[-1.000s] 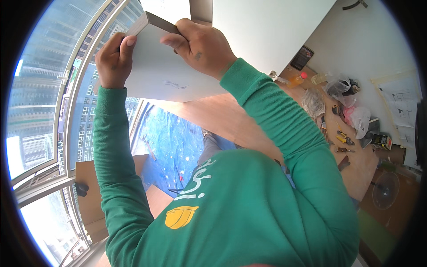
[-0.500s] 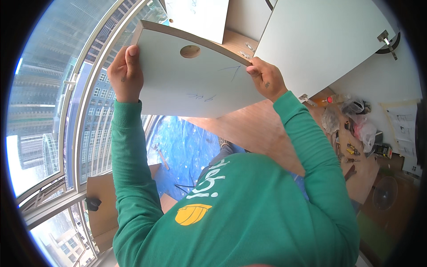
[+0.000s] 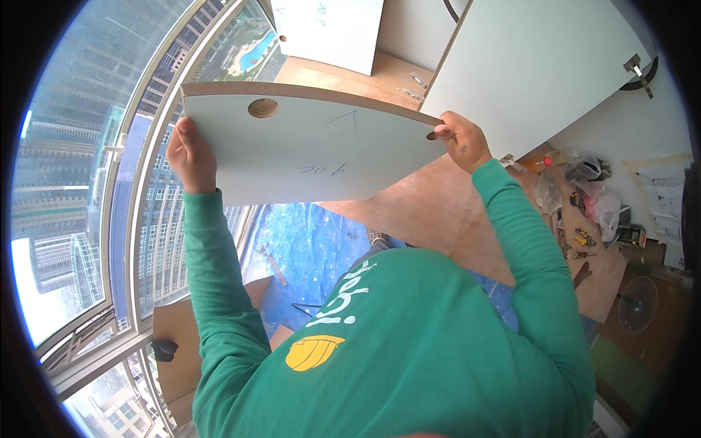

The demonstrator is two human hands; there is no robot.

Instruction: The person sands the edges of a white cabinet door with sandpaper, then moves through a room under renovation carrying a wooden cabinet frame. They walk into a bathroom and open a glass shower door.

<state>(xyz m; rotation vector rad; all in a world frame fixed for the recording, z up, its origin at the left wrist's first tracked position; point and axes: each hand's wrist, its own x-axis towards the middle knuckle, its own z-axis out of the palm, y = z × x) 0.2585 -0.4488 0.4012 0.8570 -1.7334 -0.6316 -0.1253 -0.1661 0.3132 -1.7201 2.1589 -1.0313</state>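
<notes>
I hold a flat white cabinet panel (image 3: 307, 153) out in front of me, its brown edge on top and a round bored hole near its upper left. My left hand (image 3: 191, 155) grips the panel's left edge, thumb on the face. My right hand (image 3: 458, 140) grips the right end, fingers wrapped round the edge. Pencil marks show on the panel's face. My green sleeves run up to both hands.
A large white door panel (image 3: 540, 66) with a metal hinge stands at upper right, another white panel (image 3: 332, 29) leans farther back. Blue plastic sheeting (image 3: 307, 248) covers the floor below. Tools and bags (image 3: 584, 212) lie at right. A curved window wall (image 3: 80, 219) fills the left.
The panel has come down and levelled out in front of me. My hands have spread from close together at its top to its two ends.
</notes>
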